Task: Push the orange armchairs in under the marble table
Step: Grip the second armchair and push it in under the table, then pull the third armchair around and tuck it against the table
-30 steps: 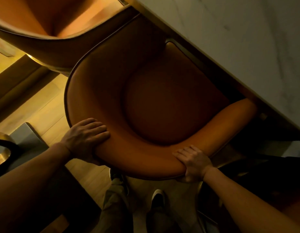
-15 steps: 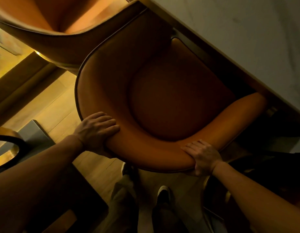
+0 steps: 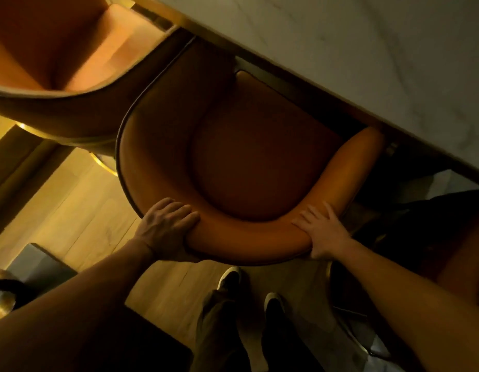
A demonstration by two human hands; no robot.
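Under the desk edge: front of the chair (image 3: 259, 157) seat already tucked below the marble desk (image 3: 367, 63); its curved back still stands out on the person's side
Landmark: the desk edge, running from upper left to lower right; every place below is told from it
Left hand (image 3: 165, 229): set on the back rim at the end farther from the desk edge; fingers curled over the top of the padding, thumb side hidden beneath, so it has hold of the rim rather than lying flat; judged a grip for steering as well as shoving
Right hand (image 3: 323, 234): on the same rim, at the end nearer the desk edge, where the back turns into the arm; fingers spread over the padding, palm pressed to the outer face; closed loosely about the rim, more push than clasp
Why two hands apart: one at each end of the curve keeps the chair from swivelling as it slides; a judgement
Second chair (image 3: 58, 63): along the desk edge to the left, close beside the first; whether the two shells touch, cannot tell; its seat seems partly under the desk too
Feet (image 3: 249, 288): on the wood floor (image 3: 79, 210) just behind the chair back, away from the desk
Step in hand: last of the push on this chair, by the look of it
Risk: right arm tip sits just beside the desk edge and could catch on it
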